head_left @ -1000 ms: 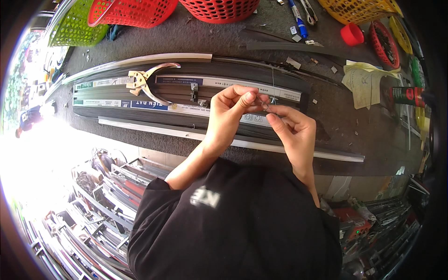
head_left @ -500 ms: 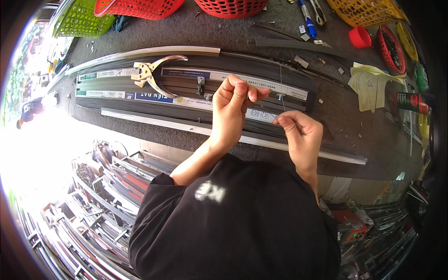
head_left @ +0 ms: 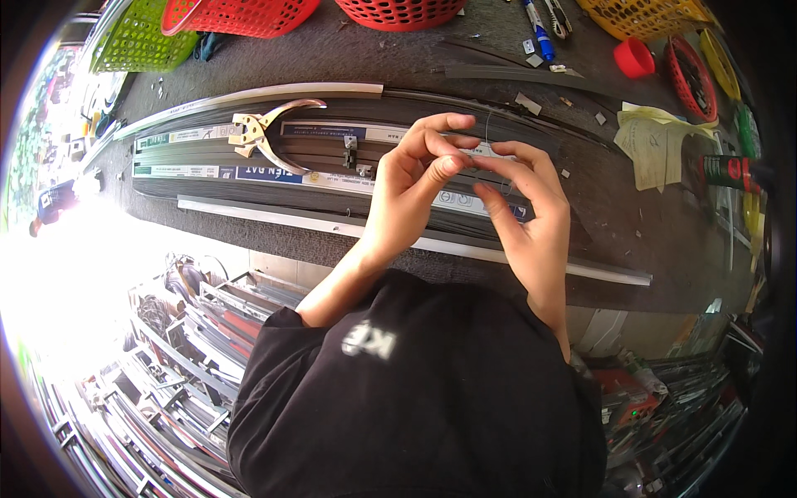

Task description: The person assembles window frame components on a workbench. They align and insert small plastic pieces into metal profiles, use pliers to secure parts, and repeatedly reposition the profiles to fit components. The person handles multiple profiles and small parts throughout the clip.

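My left hand (head_left: 407,187) and my right hand (head_left: 534,199) meet at the fingertips above a bundle of dark metal profiles (head_left: 315,153). A thin wire or cord (head_left: 487,124) runs between them, with a slack curve beside the right fingers. My left thumb and fingertips pinch together on it. The right fingers are bent toward the left fingertips, with the right thumb a little apart below them. What lies exactly between the fingertips is too small to make out. Locking pliers (head_left: 264,137) lie with jaws spread on the profiles, left of a small dark metal clip (head_left: 351,152).
Behind the profiles stand a green basket (head_left: 141,37), red baskets (head_left: 398,12) and a yellow basket (head_left: 647,17). A blue marker (head_left: 540,33), a red cup (head_left: 634,58), a paper sheet (head_left: 656,149) and a can (head_left: 726,172) are to the right. A pale strip (head_left: 465,249) runs along the near side.
My right hand has moved up and left, so its fingertips now meet the left ones. The cord that hung straight beside the right hand is now slack and curved.
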